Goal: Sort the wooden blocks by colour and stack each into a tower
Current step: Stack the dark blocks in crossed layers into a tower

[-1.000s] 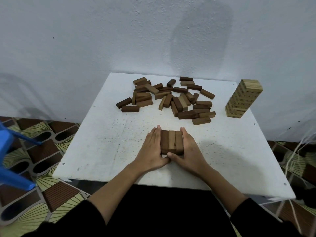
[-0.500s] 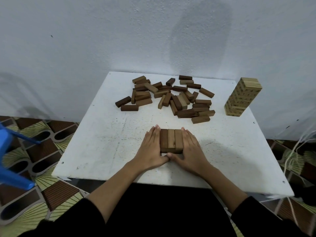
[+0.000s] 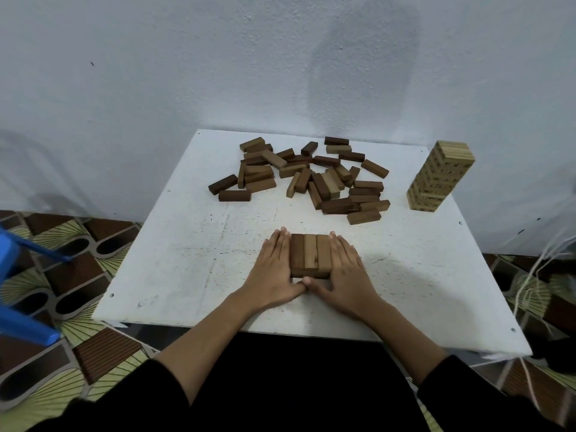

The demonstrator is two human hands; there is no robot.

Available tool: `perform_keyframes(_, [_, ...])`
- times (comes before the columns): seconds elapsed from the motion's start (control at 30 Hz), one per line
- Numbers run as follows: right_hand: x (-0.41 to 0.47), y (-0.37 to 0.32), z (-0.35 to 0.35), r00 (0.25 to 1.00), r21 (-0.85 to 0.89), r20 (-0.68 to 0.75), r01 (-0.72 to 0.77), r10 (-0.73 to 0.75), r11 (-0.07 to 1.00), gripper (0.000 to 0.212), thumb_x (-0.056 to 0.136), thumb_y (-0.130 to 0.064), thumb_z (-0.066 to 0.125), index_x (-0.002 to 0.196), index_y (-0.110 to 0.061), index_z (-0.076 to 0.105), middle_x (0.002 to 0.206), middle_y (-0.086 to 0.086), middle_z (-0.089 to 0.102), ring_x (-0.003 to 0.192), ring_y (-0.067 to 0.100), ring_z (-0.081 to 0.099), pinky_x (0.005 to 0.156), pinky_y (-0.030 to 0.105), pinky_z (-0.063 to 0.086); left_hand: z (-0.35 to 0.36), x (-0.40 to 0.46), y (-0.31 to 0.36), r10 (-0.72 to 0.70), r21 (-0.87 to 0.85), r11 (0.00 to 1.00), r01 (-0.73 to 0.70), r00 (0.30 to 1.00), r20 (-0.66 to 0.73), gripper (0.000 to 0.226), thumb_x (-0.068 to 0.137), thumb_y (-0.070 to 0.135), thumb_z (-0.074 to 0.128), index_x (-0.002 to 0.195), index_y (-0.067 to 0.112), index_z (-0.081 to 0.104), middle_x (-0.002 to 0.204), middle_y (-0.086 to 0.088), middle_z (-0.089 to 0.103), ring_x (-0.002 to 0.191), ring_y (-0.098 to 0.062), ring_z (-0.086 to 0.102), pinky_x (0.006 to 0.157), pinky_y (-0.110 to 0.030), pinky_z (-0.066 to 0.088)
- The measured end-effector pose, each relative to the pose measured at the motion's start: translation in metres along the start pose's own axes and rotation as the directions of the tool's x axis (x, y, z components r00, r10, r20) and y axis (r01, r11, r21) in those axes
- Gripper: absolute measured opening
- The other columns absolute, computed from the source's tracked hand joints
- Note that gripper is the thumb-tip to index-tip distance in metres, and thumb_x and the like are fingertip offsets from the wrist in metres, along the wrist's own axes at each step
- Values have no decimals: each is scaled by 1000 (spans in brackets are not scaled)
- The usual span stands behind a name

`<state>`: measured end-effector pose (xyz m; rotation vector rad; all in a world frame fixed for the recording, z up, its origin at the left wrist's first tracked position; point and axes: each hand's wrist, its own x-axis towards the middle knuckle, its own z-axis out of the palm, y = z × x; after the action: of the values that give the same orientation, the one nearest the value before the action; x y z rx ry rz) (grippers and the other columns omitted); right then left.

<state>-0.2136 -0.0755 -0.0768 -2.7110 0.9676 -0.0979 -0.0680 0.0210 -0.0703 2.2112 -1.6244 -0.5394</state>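
Single head-worn wide-angle view, looking forward and down; counter (image 3: 187, 269) fills frame centre, wall across upper half, hands close at lower centre, floor at both edges.

Three brown blocks (image 3: 310, 256) side by side, flat (near edge); loose brown pile (image 3: 305, 177) behind; pale tower (image 3: 440, 176) upright, right.
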Motion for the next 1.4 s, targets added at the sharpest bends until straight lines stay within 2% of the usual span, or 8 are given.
perform_keyframes(0.33, [1, 2, -3, 999, 86, 33, 6, -9, 996, 129, 55, -95, -2, 150, -7, -4, 159, 9, -1, 146, 22, -1, 111, 29, -6, -5, 0, -4, -2, -57, 998, 4, 999, 43, 116, 79, 62, 59, 149, 8, -14, 159, -4, -16, 145, -16, -18, 119, -34, -2])
perform_keyframes(0.47, [7, 5, -23, 999, 353, -34, -21, 35, 935, 102, 77, -81, 10, 151, -11, 4, 159, 6, 6, 145, 18, 6, 110, 28, 4, -26, -3, -29, 30, -178, 984, -8, 993, 118, 117, 76, 46, 75, 151, 10, -6, 160, 0, -9, 146, -17, -10, 120, -37, 7])
perform_keyframes(0.57, [26, 0, -42, 987, 425, -145, -2, 70, 905, 72, 93, -53, 34, 149, -11, 19, 156, 4, 21, 143, 18, 15, 110, 28, 13, -47, 4, -53, 6, -168, 986, -12, 999, -38, 97, 76, 50, 67, 150, 8, 20, 155, -7, 18, 143, -24, 11, 117, -45, 19])
perform_keyframes(0.7, [72, -14, -61, 989, 348, -122, 118, -80, 930, 44, 96, -21, 51, 138, -11, 43, 144, 3, 40, 134, 17, 30, 101, 16, 19, -75, 32, -87, -33, -188, 981, -38, 932, -361, 48, 76, 19, 60, 123, 8, 59, 131, -10, 55, 127, -30, 43, 106, -41, 36])
perform_keyframes(0.8, [110, -34, -67, 976, 322, -33, 215, -216, 922, 33, 96, -15, 51, 129, -11, 54, 135, 3, 51, 127, 16, 42, 101, 20, 28, -87, 52, -102, -100, -140, 989, 45, 905, -413, 45, 81, 1, 59, 126, 6, 56, 134, -10, 51, 129, -28, 39, 103, -32, 34])
perform_keyframes(1.03, [190, -70, -62, 944, 217, 144, 262, -296, 940, 28, 95, -5, 47, 118, -5, 61, 123, 8, 60, 116, 21, 53, 92, 24, 39, -91, 96, -128, -194, 60, 976, 210, 960, -204, 78, 82, 38, 67, 143, 8, 28, 152, -17, 25, 142, -33, 17, 114, -44, 22])
perform_keyframes(1.17, [213, -72, -48, 939, 94, 187, 277, -290, 956, 25, 92, -5, 49, 113, -6, 63, 117, 4, 59, 110, 19, 54, 90, 26, 42, -93, 102, -124, -179, -15, 983, 183, 937, -300, 49, 85, 31, 62, 127, 11, 48, 129, -10, 50, 123, -30, 39, 98, -39, 38])
perform_keyframes(1.4, [225, -70, -34, 971, -161, 124, 222, -203, 962, 21, 85, 1, 50, 101, -2, 64, 128, 13, 44, 109, 33, 52, 77, 40, 50, -81, 93, -126, -210, 32, 965, 262, 838, -504, 28, 85, 26, 58, 109, 13, 60, 105, -6, 56, 100, -25, 45, 80, -36, 40])
